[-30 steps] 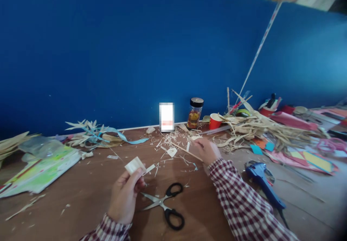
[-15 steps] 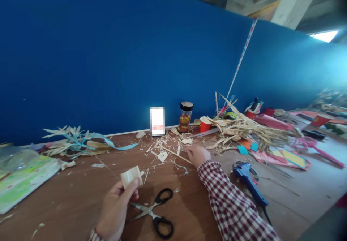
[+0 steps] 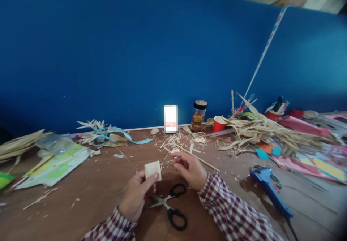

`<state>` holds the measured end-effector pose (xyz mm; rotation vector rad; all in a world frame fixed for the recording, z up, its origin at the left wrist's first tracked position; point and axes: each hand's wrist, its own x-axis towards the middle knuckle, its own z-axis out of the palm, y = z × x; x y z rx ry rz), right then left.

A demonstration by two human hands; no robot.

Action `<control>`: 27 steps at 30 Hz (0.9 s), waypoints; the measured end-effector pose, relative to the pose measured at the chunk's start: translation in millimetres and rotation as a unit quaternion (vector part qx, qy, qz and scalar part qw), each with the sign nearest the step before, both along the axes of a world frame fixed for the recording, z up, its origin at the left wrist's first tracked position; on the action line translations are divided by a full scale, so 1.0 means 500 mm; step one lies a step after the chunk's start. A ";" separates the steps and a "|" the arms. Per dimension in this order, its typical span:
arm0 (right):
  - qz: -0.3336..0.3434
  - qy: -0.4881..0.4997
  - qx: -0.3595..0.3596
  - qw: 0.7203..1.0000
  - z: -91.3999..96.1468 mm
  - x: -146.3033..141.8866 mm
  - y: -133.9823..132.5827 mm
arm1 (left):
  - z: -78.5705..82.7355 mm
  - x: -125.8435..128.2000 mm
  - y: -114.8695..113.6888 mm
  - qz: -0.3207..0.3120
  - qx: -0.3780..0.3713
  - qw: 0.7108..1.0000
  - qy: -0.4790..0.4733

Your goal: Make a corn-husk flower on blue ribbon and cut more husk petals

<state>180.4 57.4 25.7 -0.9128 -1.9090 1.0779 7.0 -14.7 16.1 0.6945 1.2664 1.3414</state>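
Note:
My left hand (image 3: 135,194) pinches a small pale, flat square piece (image 3: 152,170), which looks like dried husk, between thumb and fingers. Just right of it is my right hand (image 3: 191,168), its fingers loosely curved and the thumb apart from them; I see nothing clear between them. Below both hands lies a pair of scissors (image 3: 169,201) with black handles, blades spread and pointing left. Beyond my right hand, a thin stick (image 3: 202,158) rests among a scatter of pale shavings (image 3: 176,140).
A blue glue gun (image 3: 271,190) lies at the right. Behind stand a lidded jar (image 3: 199,116), a red paper cup (image 3: 219,124) and a blurred-out upright object (image 3: 171,119) by the blue wall. Dried husk strips (image 3: 260,129) heap at the right; a painted sheet (image 3: 56,163) lies left.
My right hand has drawn back from the shavings and the stick towards the square piece in my left hand. The view has turned a little left.

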 end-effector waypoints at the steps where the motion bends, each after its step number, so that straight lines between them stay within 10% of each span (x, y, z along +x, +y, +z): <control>1: 0.040 0.021 -0.023 0.999 0.001 -0.009 -0.011 | 0.003 0.000 -0.002 -0.024 -0.009 1.000 -0.005; 7: 0.183 0.054 -0.083 0.978 -0.002 -0.004 -0.026 | 0.002 -0.002 -0.019 -0.169 -0.015 0.985 0.023; 13: 0.217 0.060 -0.098 0.969 0.006 0.001 -0.031 | 0.006 0.001 -0.019 -0.183 0.005 0.982 0.043; 22: 0.027 0.123 -0.183 0.975 -0.028 -0.024 -0.021 | 0.024 0.010 -0.014 -0.013 0.066 0.995 0.068; 27: 0.022 0.163 -0.236 0.958 -0.035 -0.030 -0.019 | 0.012 0.018 -0.016 -0.027 0.107 0.983 0.144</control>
